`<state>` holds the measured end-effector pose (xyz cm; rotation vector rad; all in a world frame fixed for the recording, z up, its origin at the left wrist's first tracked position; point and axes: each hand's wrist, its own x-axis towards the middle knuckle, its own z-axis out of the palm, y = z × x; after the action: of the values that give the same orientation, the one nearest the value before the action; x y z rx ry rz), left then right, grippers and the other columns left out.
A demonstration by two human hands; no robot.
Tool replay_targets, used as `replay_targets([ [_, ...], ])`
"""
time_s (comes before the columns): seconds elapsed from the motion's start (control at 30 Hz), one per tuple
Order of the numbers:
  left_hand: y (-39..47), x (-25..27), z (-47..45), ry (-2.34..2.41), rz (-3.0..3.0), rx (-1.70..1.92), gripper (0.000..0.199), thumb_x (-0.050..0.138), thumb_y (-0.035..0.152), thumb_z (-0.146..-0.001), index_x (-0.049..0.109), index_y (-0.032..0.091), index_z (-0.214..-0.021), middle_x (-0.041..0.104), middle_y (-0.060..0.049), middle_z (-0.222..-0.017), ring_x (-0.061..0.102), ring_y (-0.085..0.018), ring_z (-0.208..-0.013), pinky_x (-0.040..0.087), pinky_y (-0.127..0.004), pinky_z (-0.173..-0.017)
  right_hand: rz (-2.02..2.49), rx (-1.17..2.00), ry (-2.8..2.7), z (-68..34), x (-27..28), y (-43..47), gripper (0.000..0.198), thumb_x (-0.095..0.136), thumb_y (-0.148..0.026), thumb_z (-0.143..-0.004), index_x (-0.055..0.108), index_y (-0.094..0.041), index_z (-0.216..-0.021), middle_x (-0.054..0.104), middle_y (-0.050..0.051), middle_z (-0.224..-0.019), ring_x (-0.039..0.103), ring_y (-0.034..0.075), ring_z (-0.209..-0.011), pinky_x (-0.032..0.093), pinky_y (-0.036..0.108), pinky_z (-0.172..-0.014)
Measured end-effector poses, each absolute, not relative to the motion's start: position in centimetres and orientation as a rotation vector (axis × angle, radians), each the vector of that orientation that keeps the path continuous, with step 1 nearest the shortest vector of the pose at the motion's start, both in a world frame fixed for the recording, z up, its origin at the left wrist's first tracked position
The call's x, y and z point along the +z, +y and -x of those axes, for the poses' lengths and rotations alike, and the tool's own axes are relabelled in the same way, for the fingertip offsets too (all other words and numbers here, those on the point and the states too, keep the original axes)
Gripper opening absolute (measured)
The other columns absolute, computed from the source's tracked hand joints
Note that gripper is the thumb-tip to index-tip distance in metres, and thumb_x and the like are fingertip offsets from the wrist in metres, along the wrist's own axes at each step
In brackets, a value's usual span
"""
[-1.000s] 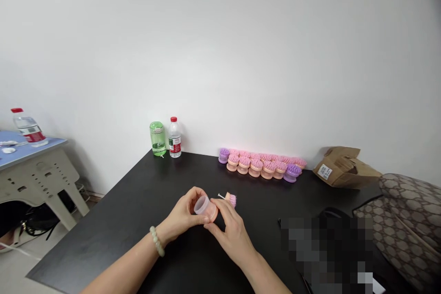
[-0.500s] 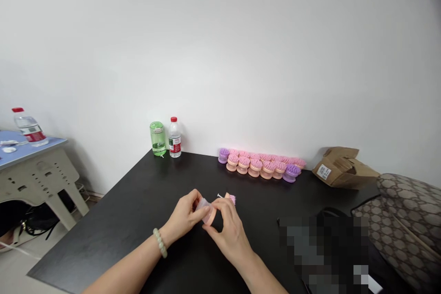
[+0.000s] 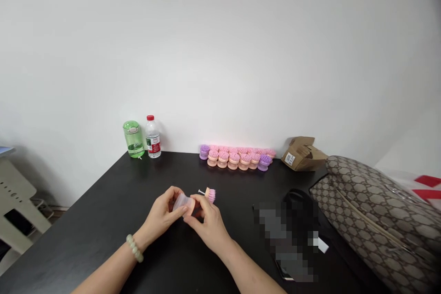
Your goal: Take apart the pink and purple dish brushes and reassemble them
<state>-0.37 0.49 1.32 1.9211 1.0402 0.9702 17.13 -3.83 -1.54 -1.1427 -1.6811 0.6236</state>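
Observation:
My left hand (image 3: 161, 211), with a beaded bracelet at the wrist, has its fingers closed around a translucent cup-shaped piece (image 3: 180, 201). From the other side, the fingertips of my right hand (image 3: 209, 223) pinch the peach-coloured rim of the same piece. It is held tilted above the black table (image 3: 113, 211). Just beyond my right fingers, a brush head (image 3: 210, 194) with pink bristles lies on its side, a thin white stem pointing left out of it. My right hand partly covers that brush head.
Against the wall stand rows of pink brushes (image 3: 233, 161), with purple brushes (image 3: 264, 162) at the ends. A green bottle (image 3: 133, 139) and a red-capped water bottle (image 3: 153, 138) are at the far left corner. To the right are a torn cardboard box (image 3: 303, 155) and a patterned bag (image 3: 375, 206).
The view has turned to the right, so everything sits further left. Both hands keep hold of the cup-shaped piece, and more of the loose brush head shows.

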Motion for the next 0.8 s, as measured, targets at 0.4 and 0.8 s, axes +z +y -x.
replay_targets([
  [0.4,-0.02,1.19,0.27,1.071,-2.005,0.911,0.033,0.064,0.051,-0.082,0.058,0.02,-0.09,0.058,0.001,-0.077,0.05,-0.016,-0.066,0.038,-0.025,-0.059,1.16,0.546,-1.768,-17.15,-1.42,-4.01,0.052,0.077,-0.012,-0.075,0.056,-0.019,-0.122,0.067,0.01,-0.118,0.066,0.025,-0.107,0.055,0.041,-0.093],
  [0.8,0.51,1.01,0.21,1.248,-1.509,0.957,0.053,0.048,0.073,-0.082,0.039,0.023,-0.068,0.039,0.006,-0.063,0.04,-0.013,-0.055,0.034,-0.024,-0.05,1.051,0.092,-1.862,-17.32,-1.49,-4.49,0.045,0.067,-0.004,-0.075,0.047,-0.021,-0.112,0.058,0.013,-0.118,0.062,0.028,-0.108,0.057,0.046,-0.092],
])
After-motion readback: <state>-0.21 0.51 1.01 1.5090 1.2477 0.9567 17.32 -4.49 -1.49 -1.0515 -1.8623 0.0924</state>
